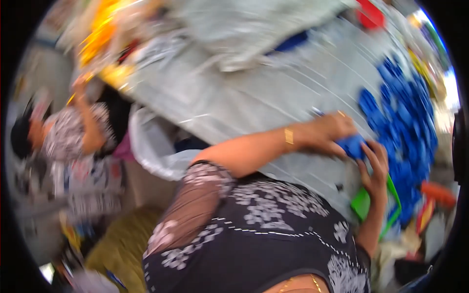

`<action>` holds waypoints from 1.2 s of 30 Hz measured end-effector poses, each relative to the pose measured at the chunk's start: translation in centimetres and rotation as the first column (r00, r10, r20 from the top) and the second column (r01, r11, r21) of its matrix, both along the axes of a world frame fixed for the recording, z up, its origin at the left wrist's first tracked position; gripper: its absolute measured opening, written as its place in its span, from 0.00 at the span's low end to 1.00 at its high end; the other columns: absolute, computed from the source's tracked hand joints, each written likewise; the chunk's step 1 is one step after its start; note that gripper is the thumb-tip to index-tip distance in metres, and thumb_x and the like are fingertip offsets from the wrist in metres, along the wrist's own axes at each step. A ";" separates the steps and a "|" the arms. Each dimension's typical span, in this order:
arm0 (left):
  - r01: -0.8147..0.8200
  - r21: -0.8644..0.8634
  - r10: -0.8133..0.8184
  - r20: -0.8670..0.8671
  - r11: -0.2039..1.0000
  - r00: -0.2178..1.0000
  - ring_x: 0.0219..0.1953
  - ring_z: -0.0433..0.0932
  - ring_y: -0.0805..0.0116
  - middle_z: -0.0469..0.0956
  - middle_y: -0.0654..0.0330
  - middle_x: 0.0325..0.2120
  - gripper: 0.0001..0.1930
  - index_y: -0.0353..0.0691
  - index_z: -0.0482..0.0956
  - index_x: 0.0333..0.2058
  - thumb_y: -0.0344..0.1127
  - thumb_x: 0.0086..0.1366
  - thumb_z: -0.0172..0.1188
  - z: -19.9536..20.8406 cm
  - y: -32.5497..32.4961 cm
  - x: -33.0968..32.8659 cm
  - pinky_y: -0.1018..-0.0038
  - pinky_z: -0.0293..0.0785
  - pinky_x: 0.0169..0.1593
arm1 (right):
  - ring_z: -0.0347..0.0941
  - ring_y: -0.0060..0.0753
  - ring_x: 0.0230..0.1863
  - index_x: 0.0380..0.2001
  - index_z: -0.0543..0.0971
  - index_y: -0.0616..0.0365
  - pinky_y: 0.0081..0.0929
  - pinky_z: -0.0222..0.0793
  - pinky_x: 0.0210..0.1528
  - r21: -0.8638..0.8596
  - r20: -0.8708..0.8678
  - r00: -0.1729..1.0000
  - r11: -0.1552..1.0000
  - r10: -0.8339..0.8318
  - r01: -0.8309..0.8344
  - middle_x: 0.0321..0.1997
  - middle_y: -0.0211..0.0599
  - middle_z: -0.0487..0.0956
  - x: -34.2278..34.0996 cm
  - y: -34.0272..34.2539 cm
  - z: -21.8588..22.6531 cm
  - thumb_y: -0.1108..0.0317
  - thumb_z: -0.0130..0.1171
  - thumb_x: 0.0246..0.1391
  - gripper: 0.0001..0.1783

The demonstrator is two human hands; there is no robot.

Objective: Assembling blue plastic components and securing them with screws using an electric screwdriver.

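Note:
Both hands meet at a small blue piece (351, 145), seemingly plastic; motion blur hides its exact kind. My left hand (328, 131), with a gold band on its wrist, closes on the piece from the left. Beside its knuckles shows a thin pale tip (317, 112), too smeared to name. From the right, the bent fingers of my right hand (375, 163) grip the same piece. Just beyond lies a large heap of similar blue pieces (408, 122) on the grey-white sheet (293, 93) covering the work surface.
A green frame-like object (361, 205) lies by my right forearm, an orange object (438, 194) farther right. A pale sack (264, 24) rests at the far side. A white bag (146, 146) hangs at the left edge, near another person (73, 129) handling yellow material.

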State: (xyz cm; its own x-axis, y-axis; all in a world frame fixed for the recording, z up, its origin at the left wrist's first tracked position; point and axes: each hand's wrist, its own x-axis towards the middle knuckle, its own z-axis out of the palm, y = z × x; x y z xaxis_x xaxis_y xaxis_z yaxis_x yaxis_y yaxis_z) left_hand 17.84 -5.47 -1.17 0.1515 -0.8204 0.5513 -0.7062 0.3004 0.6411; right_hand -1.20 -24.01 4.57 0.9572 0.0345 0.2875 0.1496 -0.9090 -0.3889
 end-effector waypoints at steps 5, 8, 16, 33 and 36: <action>-0.046 0.073 0.042 0.055 0.996 0.998 0.50 0.77 0.44 0.80 0.48 0.45 0.31 0.36 0.78 0.49 0.45 0.49 0.77 1.0 -1.0 -0.2 0.57 0.73 0.56 | 0.75 0.54 0.53 0.55 0.80 0.55 0.43 0.73 0.54 -0.001 0.054 0.998 1.000 0.013 -0.013 0.55 0.47 0.78 -0.5 -0.3 0.6 0.76 0.73 0.41 0.33; -0.035 0.105 0.034 0.004 0.994 0.999 0.51 0.78 0.45 0.80 0.48 0.47 0.33 0.36 0.78 0.50 0.43 0.47 0.79 1.3 -1.1 -0.2 0.58 0.74 0.56 | 0.75 0.53 0.53 0.57 0.79 0.54 0.44 0.73 0.55 0.007 0.070 0.998 1.000 0.007 -0.007 0.55 0.46 0.78 -0.9 -0.5 0.6 0.76 0.74 0.42 0.33; -0.041 0.124 0.036 0.046 0.991 0.998 0.54 0.78 0.47 0.80 0.49 0.49 0.35 0.37 0.78 0.52 0.46 0.48 0.79 1.0 -1.0 -0.6 0.58 0.73 0.59 | 0.74 0.52 0.54 0.57 0.79 0.52 0.44 0.73 0.57 0.020 0.025 1.000 1.000 0.009 -0.009 0.56 0.46 0.78 -1.2 -0.7 -0.3 0.74 0.73 0.44 0.32; -0.062 0.050 0.053 0.175 0.997 0.983 0.50 0.75 0.44 0.77 0.47 0.48 0.31 0.34 0.78 0.52 0.45 0.53 0.74 1.9 -2.3 -2.3 0.56 0.72 0.56 | 0.70 0.51 0.65 0.61 0.77 0.51 0.46 0.65 0.65 -0.048 -0.038 0.999 0.999 -0.012 0.010 0.65 0.44 0.75 -1.7 -1.4 -1.2 0.72 0.68 0.49 0.32; -0.076 0.089 0.058 0.181 0.993 0.982 0.50 0.75 0.43 0.77 0.47 0.48 0.30 0.32 0.79 0.52 0.43 0.53 0.74 2.3 -2.2 -2.7 0.56 0.72 0.56 | 0.70 0.50 0.65 0.57 0.79 0.53 0.46 0.65 0.65 -0.095 0.027 0.996 0.991 -0.087 0.089 0.64 0.44 0.76 -2.2 -0.7 -0.6 0.72 0.70 0.48 0.29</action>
State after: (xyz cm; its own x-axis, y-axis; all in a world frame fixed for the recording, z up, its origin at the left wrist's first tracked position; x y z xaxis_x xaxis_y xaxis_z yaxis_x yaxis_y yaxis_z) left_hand 15.17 -7.66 1.14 0.1142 -0.8619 0.4941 -0.8282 0.1922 0.5265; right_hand -3.40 -24.71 3.94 0.9509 -0.0215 0.3087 0.0749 -0.9520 -0.2969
